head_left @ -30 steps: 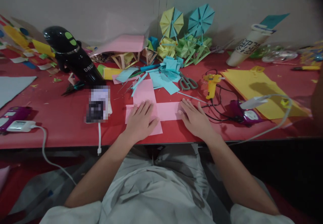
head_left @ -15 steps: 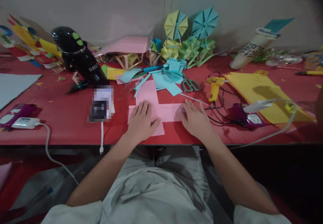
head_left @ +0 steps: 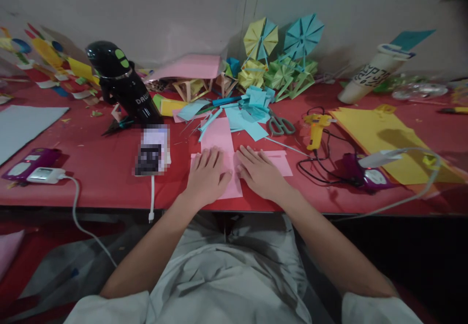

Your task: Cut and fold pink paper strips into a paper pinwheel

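Two pieces of pink paper lie crossed on the red tabletop, an upright strip point(head_left: 218, 131) and a crosswise strip point(head_left: 280, 163). My left hand point(head_left: 206, 177) rests flat on the left part of the pink paper, thumb out to the side. Close beside it, my right hand point(head_left: 259, 172) lies flat with fingers stretched over the crosswise strip, near where the two pieces meet. Neither hand grips anything. The hands hide part of the paper. Just beyond are blue paper pieces point(head_left: 256, 130) and scissors point(head_left: 281, 125).
A yellow glue gun point(head_left: 315, 129) with a black cord stands right of the scissors, near yellow paper sheets point(head_left: 380, 136) and a purple power socket point(head_left: 365, 173). Leftward are a black bottle point(head_left: 127, 87) and a blurred-out device point(head_left: 151, 153). Folded paper umbrellas point(head_left: 302, 36) stand by the wall.
My right hand has slid left along the crosswise strip, from its right end to beside my left hand. The strip's right end now shows. My left hand stays on the paper.
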`<state>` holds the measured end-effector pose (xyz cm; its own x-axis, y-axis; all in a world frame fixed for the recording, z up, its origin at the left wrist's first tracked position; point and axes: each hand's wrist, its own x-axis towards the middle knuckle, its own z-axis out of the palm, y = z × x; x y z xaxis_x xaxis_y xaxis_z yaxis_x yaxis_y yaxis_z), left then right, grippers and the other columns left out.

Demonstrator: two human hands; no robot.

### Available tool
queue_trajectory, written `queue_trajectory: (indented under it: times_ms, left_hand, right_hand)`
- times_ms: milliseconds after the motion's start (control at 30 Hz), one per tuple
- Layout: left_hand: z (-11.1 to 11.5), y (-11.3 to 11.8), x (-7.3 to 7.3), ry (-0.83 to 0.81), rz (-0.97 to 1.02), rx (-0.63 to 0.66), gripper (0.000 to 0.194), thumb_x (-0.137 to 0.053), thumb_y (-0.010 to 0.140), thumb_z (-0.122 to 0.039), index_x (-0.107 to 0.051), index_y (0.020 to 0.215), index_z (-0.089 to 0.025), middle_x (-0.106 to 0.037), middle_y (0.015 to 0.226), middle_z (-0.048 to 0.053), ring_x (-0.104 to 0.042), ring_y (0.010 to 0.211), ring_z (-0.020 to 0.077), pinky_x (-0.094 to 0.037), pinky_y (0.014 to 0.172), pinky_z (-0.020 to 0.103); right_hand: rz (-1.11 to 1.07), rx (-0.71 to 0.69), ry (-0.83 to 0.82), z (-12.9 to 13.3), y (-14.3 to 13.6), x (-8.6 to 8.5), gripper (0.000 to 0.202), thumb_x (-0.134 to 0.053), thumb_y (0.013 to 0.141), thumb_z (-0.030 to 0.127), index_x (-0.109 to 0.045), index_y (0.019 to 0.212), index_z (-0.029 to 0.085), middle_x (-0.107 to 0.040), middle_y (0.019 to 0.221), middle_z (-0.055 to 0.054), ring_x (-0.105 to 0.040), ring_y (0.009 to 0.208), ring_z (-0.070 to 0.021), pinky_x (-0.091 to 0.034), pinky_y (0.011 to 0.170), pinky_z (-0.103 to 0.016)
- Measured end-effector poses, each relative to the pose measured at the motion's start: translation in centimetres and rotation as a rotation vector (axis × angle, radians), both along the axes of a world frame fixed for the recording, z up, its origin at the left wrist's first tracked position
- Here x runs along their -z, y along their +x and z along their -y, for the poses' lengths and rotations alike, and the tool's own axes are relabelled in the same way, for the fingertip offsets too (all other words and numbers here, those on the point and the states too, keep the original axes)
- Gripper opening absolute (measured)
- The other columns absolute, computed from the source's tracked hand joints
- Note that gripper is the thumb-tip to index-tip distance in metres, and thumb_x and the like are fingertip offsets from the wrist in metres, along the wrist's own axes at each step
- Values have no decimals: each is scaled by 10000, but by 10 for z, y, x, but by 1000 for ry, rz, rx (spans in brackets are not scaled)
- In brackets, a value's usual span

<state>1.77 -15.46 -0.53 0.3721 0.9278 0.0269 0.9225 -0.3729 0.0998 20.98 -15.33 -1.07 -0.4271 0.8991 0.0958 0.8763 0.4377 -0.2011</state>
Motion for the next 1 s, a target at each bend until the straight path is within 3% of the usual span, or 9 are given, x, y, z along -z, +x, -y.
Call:
queue_trajectory:
  times_ms: [133,300,533,800,1000]
  left_hand:
    - [-1,-5,2,3,5,4,602,-268,994,-364,-323,1527,-89,-274,1621,132,-240,1507,280,-198,1236,461]
    - [0,-5,4,49,13,-14,581,-274,994,-373,-352,1521,-140,-302,1615,116,-264,1499,289,-186,1227,524]
    - [3,-4,3,60,6,-24,581,-303,988,-377,-358,1521,-150,-306,1616,106,-276,1493,284,-237,1217,479]
    - [1,-4,-2,-8,-5,-20,609,-295,991,-410,-325,1536,-139,-260,1630,104,-245,1505,291,-218,1223,510]
    - [-1,-7,-6,-16,-11,-8,608,-239,1001,-379,-336,1517,-71,-316,1602,138,-287,1492,262,-180,1238,500]
  right_hand:
    - [-1,17,-5,-1,9,2,554,-264,1017,318,-391,1507,91,-329,1589,-129,-295,1485,-261,-238,1202,-526]
    - [-7,18,-12,0,11,1,548,-281,1014,312,-385,1511,103,-321,1592,-117,-296,1485,-258,-233,1204,-531]
    - [-15,25,-5,0,10,2,544,-288,1013,309,-383,1513,117,-322,1593,-109,-286,1489,-250,-230,1204,-531]
    - [-20,40,-3,0,10,2,538,-290,1015,328,-394,1510,143,-337,1588,-110,-299,1484,-248,-227,1202,-538]
    - [9,68,19,0,3,2,531,-298,1015,336,-434,1483,125,-360,1576,-121,-308,1479,-270,-195,1204,-560]
